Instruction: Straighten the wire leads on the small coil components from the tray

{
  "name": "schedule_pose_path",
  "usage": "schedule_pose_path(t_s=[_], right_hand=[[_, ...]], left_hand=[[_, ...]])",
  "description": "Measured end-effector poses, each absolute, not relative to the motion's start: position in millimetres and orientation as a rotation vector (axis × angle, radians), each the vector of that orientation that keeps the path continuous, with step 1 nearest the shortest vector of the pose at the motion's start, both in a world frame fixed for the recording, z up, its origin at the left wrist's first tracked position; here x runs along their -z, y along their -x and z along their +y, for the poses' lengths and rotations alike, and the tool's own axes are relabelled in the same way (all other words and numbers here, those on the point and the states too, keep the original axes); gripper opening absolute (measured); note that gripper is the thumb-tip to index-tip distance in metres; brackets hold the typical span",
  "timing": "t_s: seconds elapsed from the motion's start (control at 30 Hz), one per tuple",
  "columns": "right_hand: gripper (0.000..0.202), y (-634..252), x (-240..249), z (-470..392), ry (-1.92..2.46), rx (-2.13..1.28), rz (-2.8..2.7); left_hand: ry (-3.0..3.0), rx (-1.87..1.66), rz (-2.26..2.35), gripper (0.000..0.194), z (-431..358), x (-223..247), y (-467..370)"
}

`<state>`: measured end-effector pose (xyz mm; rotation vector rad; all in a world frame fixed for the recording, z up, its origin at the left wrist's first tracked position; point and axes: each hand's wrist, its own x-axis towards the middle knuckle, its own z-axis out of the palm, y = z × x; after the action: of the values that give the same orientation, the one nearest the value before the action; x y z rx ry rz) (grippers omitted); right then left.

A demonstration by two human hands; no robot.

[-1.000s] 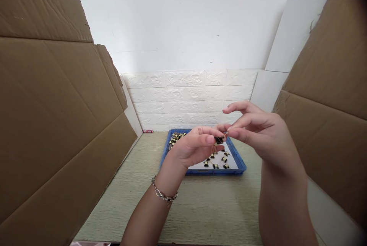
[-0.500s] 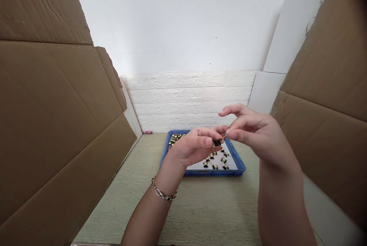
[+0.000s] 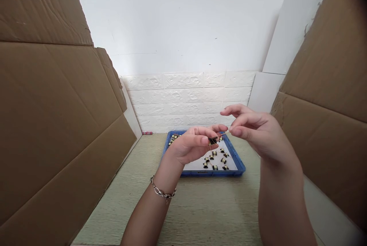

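From my remote view, over the blue tray (image 3: 226, 173), the left hand (image 3: 192, 144) pinches 1 black coil (image 3: 212, 141); the right hand (image 3: 265, 135) pinches its wire (image 3: 224, 134).

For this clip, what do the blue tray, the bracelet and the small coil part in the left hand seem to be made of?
Blue tray: probably moulded plastic, given its even colour and raised rim. Bracelet: likely silver-toned metal, its polished links catching light. Coil part in the left hand: dark body, perhaps plastic, too small to be sure; its thin, coppery wire leads suggest metal.
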<state>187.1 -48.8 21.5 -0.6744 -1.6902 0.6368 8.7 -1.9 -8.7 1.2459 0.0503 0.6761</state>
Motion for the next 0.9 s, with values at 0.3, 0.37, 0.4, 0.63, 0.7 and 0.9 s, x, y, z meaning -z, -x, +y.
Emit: schedule_pose_path(t_s=[0.3, 0.37, 0.4, 0.63, 0.7, 0.9], right_hand=[[0.001, -185, -23, -55, 0.689, -0.53, -1.636], [0.006, -181, -24, -57, 0.774, -0.463, -1.644], [0.008, -179, -25, -58, 0.812, -0.436, -1.656], [0.006, -163, -22, -57, 0.879, -0.345, -1.61], [0.006, -158, -20, -55, 0.875, -0.388, -1.562], [0.005, -148, -19, -53, 0.813, -0.501, -1.496]], left_hand=[[-1.221, -0.784, 0.04, 0.02, 2, 7, -2], [-1.212, -0.816, 0.053, 0.02, 1, 6, -1], [-1.205, -0.833, 0.06, 0.02, 1, 6, -1], [-1.174, -0.91, 0.076, 0.021, 0, 4, -5], [-1.176, -0.91, 0.067, 0.022, 0, 3, -5], [-1.188, -0.916, 0.097, 0.027, -1, 3, -5]])
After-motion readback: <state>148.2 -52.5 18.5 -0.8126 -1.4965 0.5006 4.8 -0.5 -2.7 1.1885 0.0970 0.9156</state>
